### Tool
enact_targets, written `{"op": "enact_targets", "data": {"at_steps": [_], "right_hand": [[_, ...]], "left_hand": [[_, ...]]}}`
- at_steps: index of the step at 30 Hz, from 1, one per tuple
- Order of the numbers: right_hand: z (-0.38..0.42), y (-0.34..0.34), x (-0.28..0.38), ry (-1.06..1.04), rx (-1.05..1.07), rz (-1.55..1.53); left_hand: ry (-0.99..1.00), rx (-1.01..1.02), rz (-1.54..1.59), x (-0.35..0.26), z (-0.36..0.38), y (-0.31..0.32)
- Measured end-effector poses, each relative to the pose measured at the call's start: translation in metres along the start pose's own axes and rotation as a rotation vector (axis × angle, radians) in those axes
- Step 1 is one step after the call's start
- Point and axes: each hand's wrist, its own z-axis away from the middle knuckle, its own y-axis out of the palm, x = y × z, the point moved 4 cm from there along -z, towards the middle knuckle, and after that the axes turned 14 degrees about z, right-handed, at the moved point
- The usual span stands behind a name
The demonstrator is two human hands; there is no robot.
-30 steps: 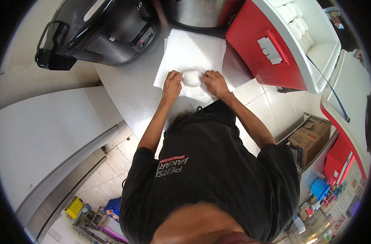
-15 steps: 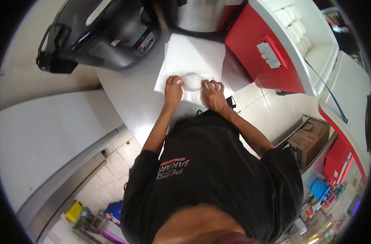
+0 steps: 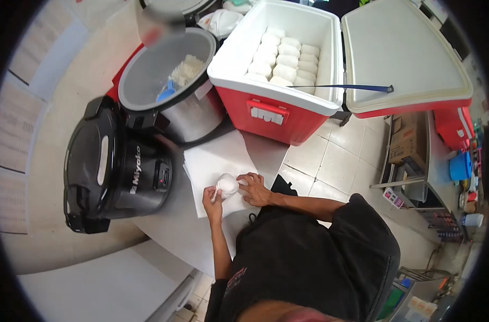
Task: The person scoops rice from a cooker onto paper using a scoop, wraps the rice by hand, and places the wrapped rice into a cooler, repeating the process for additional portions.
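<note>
The silver metal bench (image 3: 182,244) takes up the middle; its far right edge passes beneath or beside the cooler, and pale floor tiles (image 3: 319,153) show beyond it. Past that edge stands the red cooler with white rim (image 3: 306,127), its white lid (image 3: 408,59) tipped open to the right and a blue strap (image 3: 357,87) running across; inside, white rounded packets (image 3: 286,60) sit in rows. To the cooler's left is the open metal pot with grey lining (image 3: 193,118), holding white rice (image 3: 186,71) and a blue plastic scoop (image 3: 166,92). Nearer, the closed black rice cooker (image 3: 142,180) bounds the left side of the work area, with a strip of bare metal between it and the stack of white paper sheets (image 3: 220,155). The sheets lie slightly fanned, their near corner close to the person's body. On them sits the round white wrapped bundle (image 3: 227,184), between the two hands and near the right part of the stack. The left hand (image 3: 211,205) is at its left side, grip drawn together, thumb and fingers pinching its wrapping edge. The right hand (image 3: 255,190) is at its right side, fingers bent and slightly spread, tips near the bundle; whether they pinch anything cannot be told. The left forearm reaches steeply away from the body, while the right comes in nearly level from the side, elbow out.
</note>
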Motion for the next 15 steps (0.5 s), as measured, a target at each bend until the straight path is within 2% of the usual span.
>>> {"op": "enact_targets", "data": {"at_steps": [1,2,3,4,6,7,9,10,12,15], "right_hand": [[-0.005,-0.006,0.000,0.017,0.064,-0.023],[-0.012,0.019,-0.012,0.034,0.013,-0.234],[-0.024,0.024,-0.017,0.123,0.184,-0.437],[-0.033,0.008,-0.013,0.127,0.184,-0.823],[-0.046,-0.025,-0.006,0.183,0.174,-0.704],[-0.063,-0.029,-0.005,-0.027,0.230,-0.527],[-0.077,-0.007,-0.017,0.287,0.256,-0.268],[-0.078,-0.007,-0.016,0.283,0.238,-0.266],[-0.076,-0.016,-0.013,0.194,0.031,-0.442],[-0.067,-0.026,-0.010,0.276,0.015,-0.545]], "left_hand": [[-0.055,-0.090,0.130,-0.020,0.007,0.006],[-0.107,-0.162,0.264,-0.030,0.005,0.010],[-0.095,-0.180,0.289,-0.021,0.001,0.009],[-0.090,-0.193,0.317,-0.009,0.000,0.006],[-0.139,-0.232,0.343,-0.012,0.000,0.013],[-0.099,-0.206,0.301,-0.015,0.000,0.016],[-0.037,-0.174,0.262,-0.014,-0.003,0.021],[-0.040,-0.185,0.309,-0.009,-0.003,0.022],[-0.038,-0.200,0.394,-0.007,-0.004,0.025],[-0.061,-0.184,0.365,-0.008,-0.005,0.026]]}}
